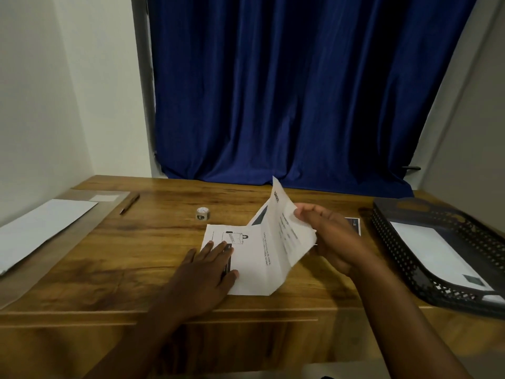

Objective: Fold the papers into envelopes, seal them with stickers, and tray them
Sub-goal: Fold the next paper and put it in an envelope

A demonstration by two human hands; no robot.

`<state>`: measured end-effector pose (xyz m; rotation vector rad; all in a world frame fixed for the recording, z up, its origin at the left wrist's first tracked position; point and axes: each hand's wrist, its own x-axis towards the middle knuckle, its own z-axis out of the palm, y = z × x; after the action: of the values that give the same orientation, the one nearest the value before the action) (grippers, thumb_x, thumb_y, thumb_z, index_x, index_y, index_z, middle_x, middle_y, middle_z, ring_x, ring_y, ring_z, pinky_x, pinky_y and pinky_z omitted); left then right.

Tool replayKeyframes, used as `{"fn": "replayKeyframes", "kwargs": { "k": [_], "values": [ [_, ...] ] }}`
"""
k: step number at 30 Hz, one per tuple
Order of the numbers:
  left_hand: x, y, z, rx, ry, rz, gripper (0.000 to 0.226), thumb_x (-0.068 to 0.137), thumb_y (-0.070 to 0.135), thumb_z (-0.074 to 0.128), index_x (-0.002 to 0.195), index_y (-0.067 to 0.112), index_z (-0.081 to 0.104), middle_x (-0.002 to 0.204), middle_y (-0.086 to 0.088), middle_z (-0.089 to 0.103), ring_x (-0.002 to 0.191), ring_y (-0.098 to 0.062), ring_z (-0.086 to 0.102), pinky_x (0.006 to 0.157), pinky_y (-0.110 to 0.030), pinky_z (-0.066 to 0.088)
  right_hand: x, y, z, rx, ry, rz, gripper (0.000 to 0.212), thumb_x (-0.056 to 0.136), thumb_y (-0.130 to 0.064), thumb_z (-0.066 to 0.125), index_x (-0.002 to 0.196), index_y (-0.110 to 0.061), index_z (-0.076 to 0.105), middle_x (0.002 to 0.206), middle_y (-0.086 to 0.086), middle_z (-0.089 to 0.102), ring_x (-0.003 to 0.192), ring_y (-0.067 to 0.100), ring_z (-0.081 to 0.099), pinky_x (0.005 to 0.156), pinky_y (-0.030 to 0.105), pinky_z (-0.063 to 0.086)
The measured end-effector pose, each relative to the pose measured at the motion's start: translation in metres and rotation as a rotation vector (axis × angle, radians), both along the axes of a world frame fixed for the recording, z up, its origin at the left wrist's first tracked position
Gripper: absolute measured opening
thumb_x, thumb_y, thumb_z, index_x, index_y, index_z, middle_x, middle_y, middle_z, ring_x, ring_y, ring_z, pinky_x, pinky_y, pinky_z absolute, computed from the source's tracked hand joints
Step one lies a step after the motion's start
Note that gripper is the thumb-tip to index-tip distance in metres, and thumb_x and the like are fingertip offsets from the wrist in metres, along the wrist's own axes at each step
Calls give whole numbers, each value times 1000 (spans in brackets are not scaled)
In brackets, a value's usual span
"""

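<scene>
Both hands fold the paper (257, 255).

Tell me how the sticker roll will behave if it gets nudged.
The sticker roll looks small and light, so a nudge would likely slide it across the table. It seems to sit on its flat end, so rolling looks unlikely unless tipped.

The wooden table (142, 250) carries a printed paper (254, 258) near its front edge at centre, partly lifted. A sticker roll (201, 213) stands behind it. A pen (129, 203) and white sheets (41, 228) lie toward the left edge. A black mesh tray (404, 258) holding a white envelope (434, 253) sits at the right edge.
</scene>
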<state>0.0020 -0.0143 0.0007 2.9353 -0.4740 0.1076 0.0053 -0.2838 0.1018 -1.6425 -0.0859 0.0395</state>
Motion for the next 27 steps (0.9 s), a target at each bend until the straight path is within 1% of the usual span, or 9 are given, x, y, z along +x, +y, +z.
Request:
{"fn": "replayKeyframes", "kwargs": {
  "k": [4, 7, 9, 12, 15, 18, 21, 24, 27],
  "values": [
    [-5, 4, 2, -398, -24, 38, 65, 104, 61, 31, 162, 35, 22, 171, 9, 20, 158, -14, 15, 129, -42, 15, 4, 39, 2, 19, 4, 125, 35, 96, -46, 65, 124, -25, 68, 109, 5, 79, 99, 30, 77, 83, 45, 64],
    [-6, 12, 7, -921, -63, 154, 32, 106, 58, 35, 136, 64, 42, 134, 43, 52, 130, 6, 50, 103, -24, 44, 11, 61, -6, -10, -3, 230, 32, 101, -43, 59, 122, -22, 70, 110, 7, 79, 100, 29, 77, 88, 46, 63],
    [-6, 18, 10, -1140, -146, 252, 35, 104, 60, 31, 134, 54, 49, 127, 35, 58, 124, -2, 55, 100, -21, 44, 17, 69, -12, -36, -44, 247, 27, 104, -36, 56, 118, -19, 72, 109, 7, 79, 98, 29, 77, 86, 44, 63],
    [-7, 26, 12, -1360, -165, 349, 68, 93, 66, 28, 146, 29, 50, 147, 6, 55, 136, -16, 50, 120, -46, 37, 27, 66, -26, -249, -202, 172, 18, 104, -25, 59, 113, -22, 74, 103, -4, 80, 94, 15, 77, 81, 33, 61],
    [-8, 26, 15, -1381, -140, 372, 64, 98, 63, 30, 148, 27, 50, 148, 4, 54, 137, -17, 50, 120, -49, 36, 28, 56, -43, -604, -329, 179, 24, 101, -17, 60, 112, -32, 76, 113, -19, 74, 106, -5, 66, 94, 21, 52],
    [-8, 22, 12, -1306, -160, 382, 36, 108, 51, 34, 136, 38, 54, 130, 24, 57, 117, 3, 53, 107, -31, 39, 20, 49, -56, -793, -326, 281, 33, 97, -15, 57, 117, -35, 75, 128, -21, 69, 116, -11, 59, 102, 20, 50],
    [-14, 19, 12, -1193, -185, 348, 23, 106, 54, 41, 124, 49, 54, 108, 42, 53, 100, 24, 49, 85, -12, 34, 7, 47, -65, -968, -370, 301, 33, 97, -28, 59, 127, -39, 69, 145, -19, 58, 130, -4, 52, 111, 25, 45],
    [-18, 17, 11, -1063, -231, 280, 27, 105, 45, 48, 130, 38, 57, 116, 31, 56, 104, 18, 48, 80, -10, 34, -7, 56, -72, -1175, -444, 216, 40, 99, -47, 56, 138, -40, 60, 153, -13, 51, 139, 11, 47, 115, 39, 40],
    [-20, 16, 11, -923, -285, 204, 28, 102, 32, 59, 130, 33, 57, 123, 23, 53, 106, 15, 49, 83, -9, 35, -21, 75, -75, -1354, -479, 120, 50, 98, -59, 48, 140, -35, 59, 147, -4, 58, 131, 22, 51, 104, 43, 44]
  ]
}}
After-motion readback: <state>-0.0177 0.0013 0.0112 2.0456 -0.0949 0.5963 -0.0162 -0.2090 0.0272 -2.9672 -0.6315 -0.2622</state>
